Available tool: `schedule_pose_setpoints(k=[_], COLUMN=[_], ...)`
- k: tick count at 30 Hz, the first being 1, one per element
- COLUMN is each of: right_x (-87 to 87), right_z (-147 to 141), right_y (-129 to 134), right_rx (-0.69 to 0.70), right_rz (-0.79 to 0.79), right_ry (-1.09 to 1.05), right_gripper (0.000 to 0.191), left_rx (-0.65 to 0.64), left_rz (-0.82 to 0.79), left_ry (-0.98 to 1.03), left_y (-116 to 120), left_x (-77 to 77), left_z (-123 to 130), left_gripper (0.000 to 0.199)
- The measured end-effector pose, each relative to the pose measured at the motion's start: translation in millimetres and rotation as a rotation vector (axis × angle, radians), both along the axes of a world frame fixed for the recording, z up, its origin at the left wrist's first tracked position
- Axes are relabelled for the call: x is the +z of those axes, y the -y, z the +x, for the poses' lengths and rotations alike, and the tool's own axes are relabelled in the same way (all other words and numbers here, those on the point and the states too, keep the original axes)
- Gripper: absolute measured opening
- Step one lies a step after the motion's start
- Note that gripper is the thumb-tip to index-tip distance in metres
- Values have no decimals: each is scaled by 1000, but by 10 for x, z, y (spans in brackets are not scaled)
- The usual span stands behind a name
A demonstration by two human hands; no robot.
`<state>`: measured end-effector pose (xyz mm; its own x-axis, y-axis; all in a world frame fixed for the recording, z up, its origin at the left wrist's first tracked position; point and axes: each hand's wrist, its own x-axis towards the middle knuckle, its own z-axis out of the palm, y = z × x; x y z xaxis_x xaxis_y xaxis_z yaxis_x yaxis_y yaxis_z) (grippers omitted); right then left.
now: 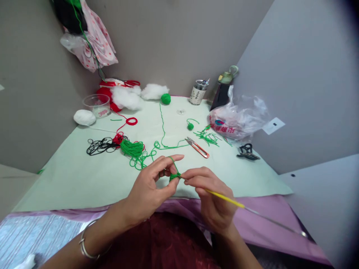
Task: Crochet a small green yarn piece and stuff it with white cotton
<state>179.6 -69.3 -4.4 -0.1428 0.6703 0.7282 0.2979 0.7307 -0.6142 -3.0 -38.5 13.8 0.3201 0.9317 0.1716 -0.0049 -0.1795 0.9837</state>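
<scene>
My left hand [155, 179] pinches a small green crocheted piece [174, 176] between thumb and fingers, with green yarn running over its raised index finger. My right hand [214, 194] is closed around a crochet hook [227, 199] with a yellow grip and a long metal shaft pointing to the lower right. The hook's tip meets the green piece, partly hidden by my fingers. Beyond my left hand lies a loose green yarn bundle [132, 148]. A strand runs back to a green yarn ball [165, 99].
Orange-handled snips [198, 147] lie beyond my hands, near green yarn scraps [209, 137]. Black yarn [101, 145], a plastic tub [98, 106] and white stuffing [126, 98] are at left. A plastic bag [238, 117], black hair clip [248, 152] and pen can [199, 92] stand right.
</scene>
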Motion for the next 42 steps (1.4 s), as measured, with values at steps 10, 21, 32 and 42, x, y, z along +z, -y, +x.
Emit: schedule_pose_setpoints(k=[10, 21, 32, 42], right_x=[-91, -120, -122, 44], right_z=[-76, -130, -238, -285], right_y=[-22, -27, -92, -87], right_rx=[-254, -197, -206, -186], right_rz=[275, -23, -9, -8], right_ry=[331, -271, -178, -370], right_gripper=[32, 24, 30, 21], left_rx=[-60, -224, -80, -297], left_rz=[-267, -614, -452, -705], left_ry=[177, 543, 469, 724], left_y=[-46, -54, -16, -17], left_x=[-78, -61, -41, 152], left_z=[44, 28, 105, 82], left_gripper=[47, 44, 46, 43])
